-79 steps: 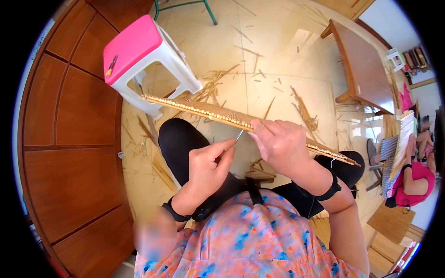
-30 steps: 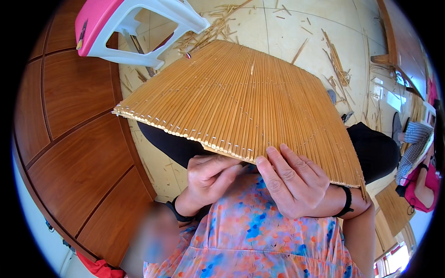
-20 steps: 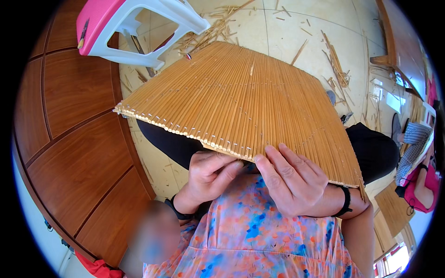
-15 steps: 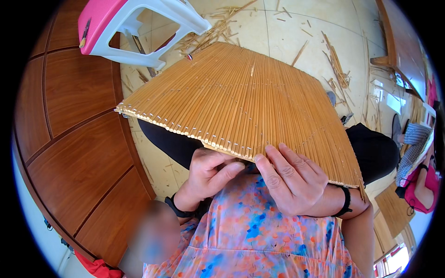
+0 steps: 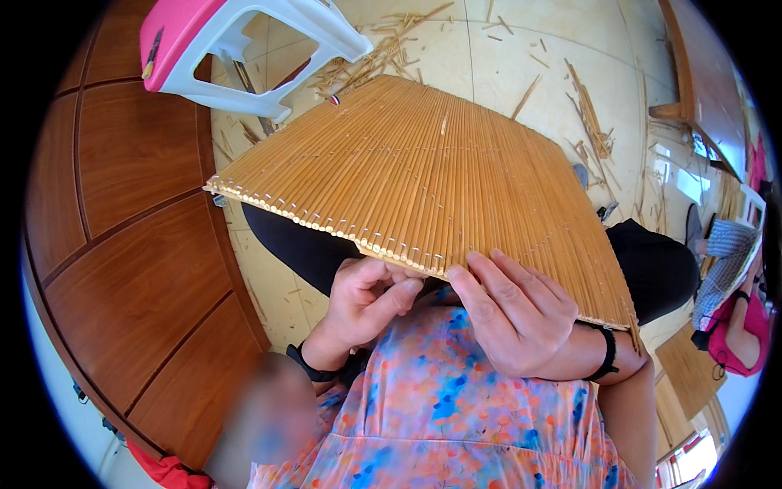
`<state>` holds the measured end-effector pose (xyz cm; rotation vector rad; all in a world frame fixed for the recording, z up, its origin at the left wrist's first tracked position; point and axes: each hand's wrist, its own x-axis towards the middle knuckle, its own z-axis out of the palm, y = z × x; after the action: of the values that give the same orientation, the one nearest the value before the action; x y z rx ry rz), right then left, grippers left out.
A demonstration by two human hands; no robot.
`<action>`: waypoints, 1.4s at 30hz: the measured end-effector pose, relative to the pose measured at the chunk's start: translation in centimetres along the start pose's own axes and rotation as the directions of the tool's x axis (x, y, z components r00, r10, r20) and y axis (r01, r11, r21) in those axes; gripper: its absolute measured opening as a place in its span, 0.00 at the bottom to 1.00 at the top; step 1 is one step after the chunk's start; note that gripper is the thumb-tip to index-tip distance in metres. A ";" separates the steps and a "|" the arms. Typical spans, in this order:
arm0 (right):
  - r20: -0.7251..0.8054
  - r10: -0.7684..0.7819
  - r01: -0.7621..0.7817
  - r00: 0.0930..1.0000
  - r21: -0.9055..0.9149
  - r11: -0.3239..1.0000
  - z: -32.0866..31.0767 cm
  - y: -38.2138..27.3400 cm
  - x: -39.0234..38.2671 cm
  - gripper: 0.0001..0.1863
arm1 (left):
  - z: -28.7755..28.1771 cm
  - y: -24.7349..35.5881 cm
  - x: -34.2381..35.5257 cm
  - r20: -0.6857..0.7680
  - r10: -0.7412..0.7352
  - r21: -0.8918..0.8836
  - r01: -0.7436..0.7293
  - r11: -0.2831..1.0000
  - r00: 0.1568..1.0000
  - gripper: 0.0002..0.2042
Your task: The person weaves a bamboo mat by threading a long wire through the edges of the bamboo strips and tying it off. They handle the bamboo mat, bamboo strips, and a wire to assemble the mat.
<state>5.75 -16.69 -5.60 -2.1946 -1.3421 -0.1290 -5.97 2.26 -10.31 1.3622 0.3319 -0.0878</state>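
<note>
A wide fan-shaped mat of slim yellow-brown stalks (image 5: 399, 163), side by side with small light stitches showing along its near edge, rests across my lap. My right hand (image 5: 521, 318) holds this near edge, its fingers laid over the top of the stalks and its thumb out of sight. Just left of it, my left hand (image 5: 371, 301) is curled at the underside of the edge, thumb pressed to the bent fingers. What it pinches there, if anything, is too hidden to make out.
A pink-and-white plastic stool (image 5: 269, 49) with a brush (image 5: 152, 53) on it stands far left, beside a brown wooden cabinet (image 5: 147, 269). Loose stalk pieces (image 5: 590, 114) litter the tiled floor. A wooden table (image 5: 709, 73) and another person in pink (image 5: 745, 330) are at the right.
My left hand has shifted slightly, its thumb drawing back left and closing in against the curled fingers. My right hand and the mat have hardly moved.
</note>
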 end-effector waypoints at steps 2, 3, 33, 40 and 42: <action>0.015 -0.040 0.040 0.999 -0.004 0.999 -0.3 0.1 0.1 0.17 | 0.5 0.5 0.0 -0.039 -0.040 -0.021 0.039 0.999 0.998 0.03; 0.013 -0.043 0.043 0.999 -0.006 0.999 -0.4 0.2 0.1 0.17 | 0.6 0.6 0.1 -0.046 -0.048 0.003 0.048 0.999 0.998 0.03; -0.008 -0.255 0.254 0.967 -0.086 0.963 -6.5 6.6 -4.5 0.17 | 4.9 14.6 8.0 0.610 -0.062 0.717 -0.517 0.467 0.790 0.08; -0.005 -0.235 0.235 0.972 -0.027 0.972 -9.0 7.6 -6.2 0.14 | 9.5 7.0 11.4 0.667 -0.310 0.455 -0.040 0.890 0.678 0.07; -0.005 -0.210 0.210 0.978 -0.017 0.978 -9.2 7.7 -7.1 0.13 | 10.4 6.1 11.5 0.710 -0.290 0.371 0.009 0.928 0.642 0.07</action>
<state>10.65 -29.63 -3.54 -2.0587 -1.5718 -0.2278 8.39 -5.02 -6.02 1.5040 -0.3085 -0.8817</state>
